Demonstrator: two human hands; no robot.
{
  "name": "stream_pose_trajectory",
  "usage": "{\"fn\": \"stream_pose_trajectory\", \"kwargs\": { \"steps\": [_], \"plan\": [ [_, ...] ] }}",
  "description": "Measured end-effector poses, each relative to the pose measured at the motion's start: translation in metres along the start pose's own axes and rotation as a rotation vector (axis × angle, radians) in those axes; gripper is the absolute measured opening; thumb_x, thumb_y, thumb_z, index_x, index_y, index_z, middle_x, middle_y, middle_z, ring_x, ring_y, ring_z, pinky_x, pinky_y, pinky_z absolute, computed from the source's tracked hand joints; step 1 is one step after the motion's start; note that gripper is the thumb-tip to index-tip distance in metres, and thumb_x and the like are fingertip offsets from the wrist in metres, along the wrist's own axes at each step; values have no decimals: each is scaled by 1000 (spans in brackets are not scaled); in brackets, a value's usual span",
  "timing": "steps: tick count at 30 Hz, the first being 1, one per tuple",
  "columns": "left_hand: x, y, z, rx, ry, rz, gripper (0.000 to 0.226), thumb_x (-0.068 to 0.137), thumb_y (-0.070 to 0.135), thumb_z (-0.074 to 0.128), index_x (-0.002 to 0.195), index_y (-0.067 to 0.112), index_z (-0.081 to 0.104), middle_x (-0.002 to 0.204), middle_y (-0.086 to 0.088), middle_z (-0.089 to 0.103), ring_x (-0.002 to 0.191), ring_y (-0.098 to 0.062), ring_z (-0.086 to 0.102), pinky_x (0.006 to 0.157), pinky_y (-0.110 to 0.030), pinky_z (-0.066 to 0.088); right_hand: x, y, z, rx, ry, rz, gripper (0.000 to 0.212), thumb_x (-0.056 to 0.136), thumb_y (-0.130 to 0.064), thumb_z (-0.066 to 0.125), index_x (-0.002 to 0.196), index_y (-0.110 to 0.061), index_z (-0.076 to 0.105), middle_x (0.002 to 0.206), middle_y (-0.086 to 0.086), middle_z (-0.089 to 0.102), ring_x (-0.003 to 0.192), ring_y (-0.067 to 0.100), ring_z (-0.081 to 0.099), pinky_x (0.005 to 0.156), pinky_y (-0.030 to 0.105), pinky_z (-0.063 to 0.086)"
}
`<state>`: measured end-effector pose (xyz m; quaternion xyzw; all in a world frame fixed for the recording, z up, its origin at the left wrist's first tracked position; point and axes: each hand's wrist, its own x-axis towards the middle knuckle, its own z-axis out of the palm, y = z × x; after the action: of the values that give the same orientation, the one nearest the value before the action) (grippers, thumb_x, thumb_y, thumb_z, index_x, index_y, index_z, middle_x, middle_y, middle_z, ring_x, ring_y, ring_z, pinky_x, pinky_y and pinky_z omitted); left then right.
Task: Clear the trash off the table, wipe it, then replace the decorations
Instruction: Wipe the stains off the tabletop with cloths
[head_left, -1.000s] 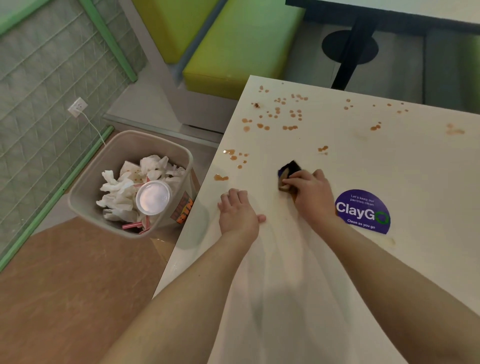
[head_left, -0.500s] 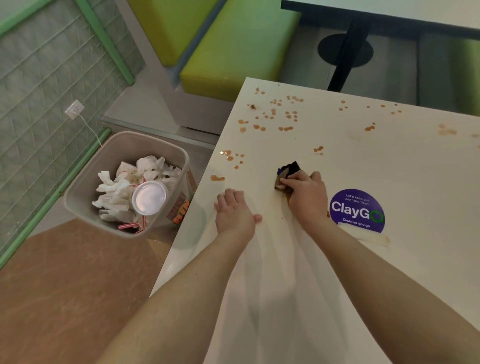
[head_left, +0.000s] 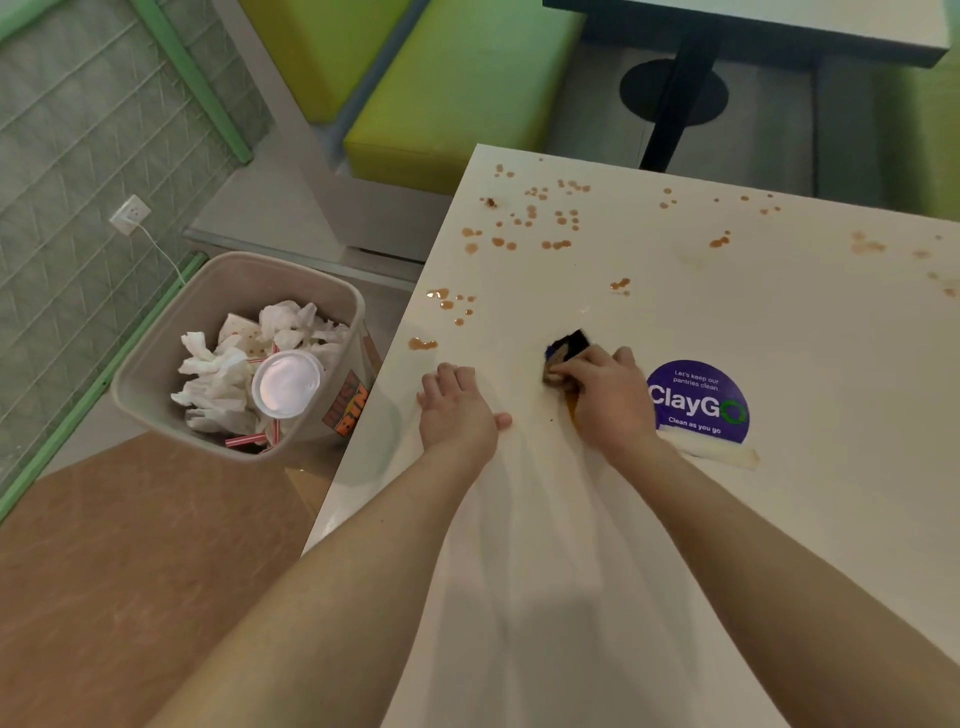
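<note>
A white table (head_left: 727, 519) is spattered with brown drops (head_left: 535, 218) across its far half and left edge. My right hand (head_left: 608, 400) grips a small dark sponge (head_left: 566, 351) and presses it on the tabletop, just left of a round purple ClayGo sticker (head_left: 698, 402). My left hand (head_left: 457, 410) rests flat on the table near its left edge, fingers straight, holding nothing. A brown smear shows beside my right hand.
A grey bin (head_left: 156, 364) holding crumpled tissues, a plastic lid and straws stands on the floor left of the table. Green benches (head_left: 457, 88) lie beyond the far edge. Another table with a black leg (head_left: 675, 93) is at the back. A wall socket (head_left: 130, 213) is on the left.
My right hand with the sponge has stayed almost in place, shifting slightly on the table. A wet streak now shows below the sticker. My left hand has not moved.
</note>
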<state>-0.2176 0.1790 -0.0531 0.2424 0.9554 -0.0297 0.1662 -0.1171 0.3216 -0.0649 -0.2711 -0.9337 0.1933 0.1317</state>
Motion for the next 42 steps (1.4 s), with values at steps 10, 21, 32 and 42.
{"fn": "stream_pose_trajectory", "kwargs": {
  "steps": [10,21,32,42],
  "plan": [
    [-1,-2,1,14,27,27,81,92,61,47,148,9,19,143,-9,25,127,-27,27,110,-30,23,-54,15,1,-54,111,-142,28,76,-2,78,99,-19,79,98,-2,70,76,27,50,63,30,45],
    [-2,-7,-5,12,-35,61,78,93,62,45,147,11,20,144,-9,24,128,-27,26,110,-30,25,-79,-4,12,-83,98,-171,39,70,-1,81,105,-18,77,108,2,69,79,29,55,65,37,51],
    [25,-37,-53,-42,-392,276,45,99,21,40,142,10,38,143,-11,32,129,-29,33,104,-37,33,-50,-65,36,18,79,62,30,86,-24,64,114,-16,72,114,-1,64,96,27,51,81,41,49],
    [135,-55,-161,-208,-266,334,30,100,35,52,115,13,67,109,-2,70,89,-19,65,81,-34,53,28,-29,43,62,184,277,21,90,-13,67,110,-11,74,128,7,59,106,29,46,92,44,46]
  ]
}}
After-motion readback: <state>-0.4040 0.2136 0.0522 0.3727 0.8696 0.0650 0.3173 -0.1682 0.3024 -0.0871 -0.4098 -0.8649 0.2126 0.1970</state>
